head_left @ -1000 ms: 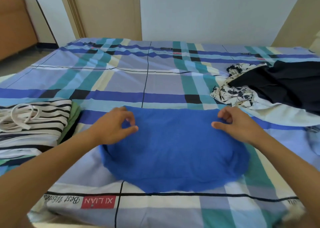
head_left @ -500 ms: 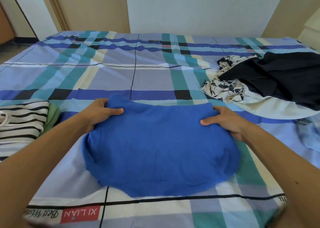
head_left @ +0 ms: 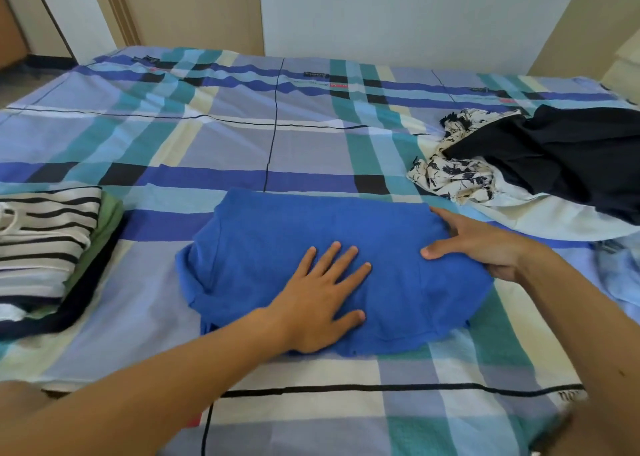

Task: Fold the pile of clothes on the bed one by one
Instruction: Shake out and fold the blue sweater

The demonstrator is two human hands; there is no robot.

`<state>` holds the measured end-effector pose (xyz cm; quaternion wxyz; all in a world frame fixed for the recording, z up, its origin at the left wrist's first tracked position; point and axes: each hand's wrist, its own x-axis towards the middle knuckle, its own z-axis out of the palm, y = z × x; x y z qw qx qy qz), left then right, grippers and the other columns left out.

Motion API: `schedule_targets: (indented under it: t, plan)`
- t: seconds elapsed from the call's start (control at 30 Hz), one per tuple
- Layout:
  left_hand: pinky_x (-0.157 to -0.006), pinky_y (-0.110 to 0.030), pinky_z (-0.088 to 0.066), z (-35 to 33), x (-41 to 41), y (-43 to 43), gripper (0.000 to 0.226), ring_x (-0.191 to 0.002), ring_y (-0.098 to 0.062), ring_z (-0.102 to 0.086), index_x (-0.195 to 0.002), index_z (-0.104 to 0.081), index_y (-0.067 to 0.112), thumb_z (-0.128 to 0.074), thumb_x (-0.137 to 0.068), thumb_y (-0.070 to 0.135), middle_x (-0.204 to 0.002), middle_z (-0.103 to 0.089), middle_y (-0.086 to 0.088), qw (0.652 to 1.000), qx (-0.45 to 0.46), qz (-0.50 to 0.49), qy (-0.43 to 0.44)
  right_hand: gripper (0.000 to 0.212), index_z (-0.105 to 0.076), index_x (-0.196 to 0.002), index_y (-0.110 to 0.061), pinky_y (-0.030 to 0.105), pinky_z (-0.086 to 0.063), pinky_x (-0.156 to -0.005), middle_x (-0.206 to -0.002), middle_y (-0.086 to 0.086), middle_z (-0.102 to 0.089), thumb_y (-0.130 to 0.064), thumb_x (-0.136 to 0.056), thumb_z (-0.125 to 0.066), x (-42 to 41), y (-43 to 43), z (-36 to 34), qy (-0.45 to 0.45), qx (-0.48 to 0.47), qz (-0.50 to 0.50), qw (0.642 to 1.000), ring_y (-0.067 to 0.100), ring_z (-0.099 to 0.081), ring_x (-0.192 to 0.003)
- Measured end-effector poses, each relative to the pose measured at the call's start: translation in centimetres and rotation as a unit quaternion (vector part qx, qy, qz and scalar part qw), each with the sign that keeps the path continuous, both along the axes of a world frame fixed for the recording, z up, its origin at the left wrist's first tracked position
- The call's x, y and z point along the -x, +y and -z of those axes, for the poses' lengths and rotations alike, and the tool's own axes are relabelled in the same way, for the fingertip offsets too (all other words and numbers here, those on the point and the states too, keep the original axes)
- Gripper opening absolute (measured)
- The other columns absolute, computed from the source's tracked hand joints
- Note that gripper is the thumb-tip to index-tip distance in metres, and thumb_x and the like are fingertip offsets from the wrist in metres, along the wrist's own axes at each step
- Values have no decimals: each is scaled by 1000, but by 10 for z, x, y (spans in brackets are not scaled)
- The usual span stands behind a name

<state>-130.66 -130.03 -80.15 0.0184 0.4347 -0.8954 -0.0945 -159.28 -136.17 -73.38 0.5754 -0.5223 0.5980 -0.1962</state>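
Blue garment point(head_left: 277, 241) lies folded on the bed point(head_left: 207, 144), between a folded stack point(head_left: 45, 234) and an unfolded pile point(head_left: 554, 157). Left hand point(head_left: 322, 299) presses flat on it, fingers point(head_left: 346, 261) straight; right hand point(head_left: 485, 244) grasps its right edge.

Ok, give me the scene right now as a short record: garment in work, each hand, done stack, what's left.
garment in work: blue garment, partly folded, on the plaid bedsheet
left hand: flat, fingers spread, pressing on the blue garment
right hand: grips its right edge, thumb on top
folded stack: to the left, striped piece on top
still unfolded, at right: black garment, floral garment, pale garment
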Motion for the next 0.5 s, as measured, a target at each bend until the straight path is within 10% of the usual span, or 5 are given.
schedule_targets:
  t: [0.17,0.33,0.5]
  plan:
    - [-120,-36,-23,-41,-1,-13,57,-146,-16,-29,-148,-42,31,-52,-97,53,-157,-35,5,967,-176,-87,164,118,-40,-145,-45,46,-55,-96,-129,0,-65,-34,-41,-95,-31,11,-16,14,103,47,993,20,-72,-103]
    - [-94,-43,-57,-90,-16,-27,44,-100,-28,-72,-132,-52,26,-53,-96,52,-125,-64,-7,702,-383,-246,548,110,-31,-149,-50,38,-52,-97,-127,-12,-66,-49,-56,-89,-72,27,-36,-68,173,-13,982,14,-65,-113]
    - [-87,-39,-58,-100,-44,-30,57,-95,-26,-74,-114,-72,15,-70,-78,60,-105,-76,-13,642,-433,-314,549,120,-14,-158,-37,43,-53,-93,-146,9,-54,-62,-63,-83,-112,42,-26,-236,101,-146,955,34,-62,-121]
